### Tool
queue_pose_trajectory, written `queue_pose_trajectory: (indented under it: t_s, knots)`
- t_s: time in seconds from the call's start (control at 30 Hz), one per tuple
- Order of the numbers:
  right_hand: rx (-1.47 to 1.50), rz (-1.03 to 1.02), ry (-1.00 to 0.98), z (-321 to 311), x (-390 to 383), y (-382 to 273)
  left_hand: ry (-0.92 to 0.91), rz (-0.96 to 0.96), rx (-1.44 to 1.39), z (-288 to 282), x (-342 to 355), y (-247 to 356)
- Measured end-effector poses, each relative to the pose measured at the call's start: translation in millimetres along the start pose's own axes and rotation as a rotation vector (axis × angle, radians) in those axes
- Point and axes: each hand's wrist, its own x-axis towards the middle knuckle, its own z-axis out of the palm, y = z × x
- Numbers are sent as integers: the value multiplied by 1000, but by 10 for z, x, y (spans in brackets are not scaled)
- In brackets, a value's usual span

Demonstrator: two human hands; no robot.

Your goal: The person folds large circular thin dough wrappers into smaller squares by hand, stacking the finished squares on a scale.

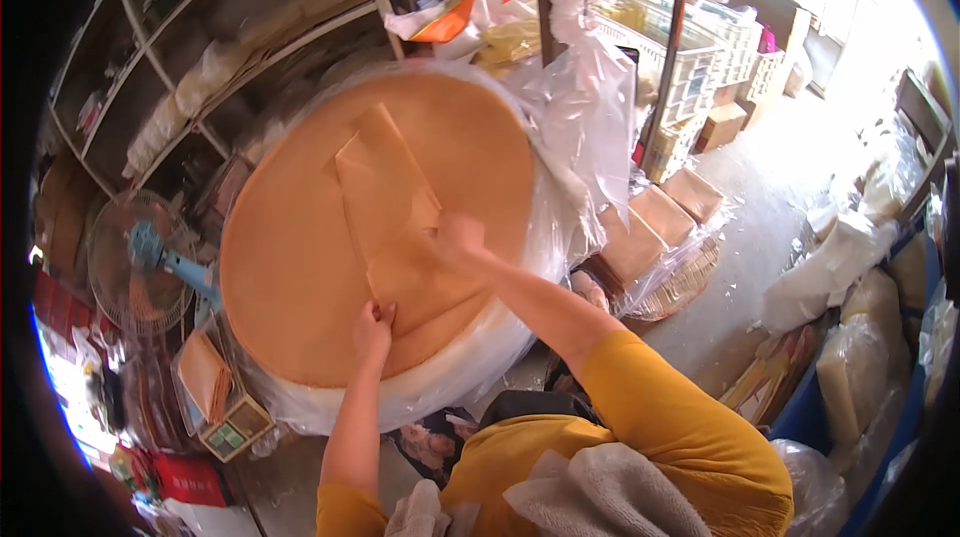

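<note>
Two bare hands work over one large, round, tan, flat-topped slab [470, 137] with clear plastic [520, 307] around its side. One thin, tan, folded sheet [385, 177] lies on top of the slab, near its middle. The left hand [373, 329] pinches the sheet's near edge, its grip closed between thumb and fingers; the right hand [460, 240] is at the sheet's right side, blurred, so I cannot tell whether its grip is clenched or released. One caged fan with a blue hub [146, 244] stands left of the slab, and three tan, square-topped stacks [660, 215] sit to the right.
</note>
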Motion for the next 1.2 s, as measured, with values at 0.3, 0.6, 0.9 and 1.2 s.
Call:
queue_pose_trajectory:
  t_s: [0.3, 0.6, 0.9, 1.2]
  knots:
    - [-6, -20, -28, 84, 221, 237, -14, -14, 62, -11, -88, 264]
    - [-83, 16, 128, 503, 640, 440, -51, 15, 27, 112, -21, 388]
    - [-187, 4, 73, 387, 556, 298, -30, -20, -20, 86, 14, 12]
    - [-491, -392, -16, 303, 367, 430, -95, -106, 97, -42, -60, 284]
